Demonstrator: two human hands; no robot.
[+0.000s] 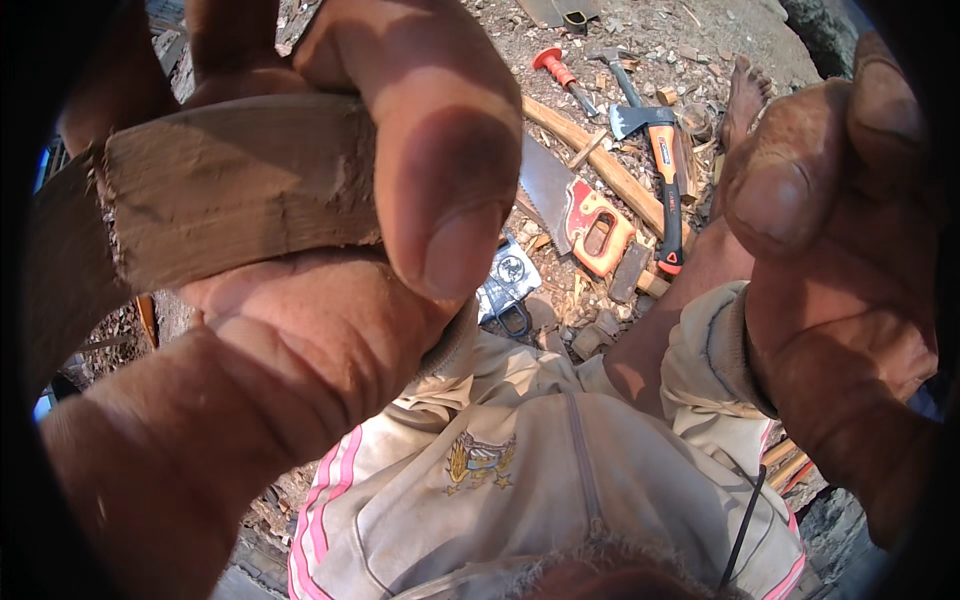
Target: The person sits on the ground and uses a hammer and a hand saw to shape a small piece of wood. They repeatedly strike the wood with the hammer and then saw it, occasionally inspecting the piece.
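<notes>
Close up at the left, my left hand [300, 320] grips a curved, flat brown piece that looks like wood [240, 185]. It lies across the palm, with a thick digit bent over its right end. A rough, cracked line crosses the piece near its left part, and its far left end runs into the dark rim. At the right my right hand [845, 290] is raised, its thumb and a finger curled close together. Whatever lies between them, if anything, is hidden.
On chip-strewn ground lie a handsaw [590, 225], an orange-and-black hatchet [662, 170], a hammer [622, 75], a chisel with a red guard [560, 72] and a long wooden pole [600, 165]. A blue-white packet [508, 280] is near my lap. A bare foot [745, 98] rests beyond.
</notes>
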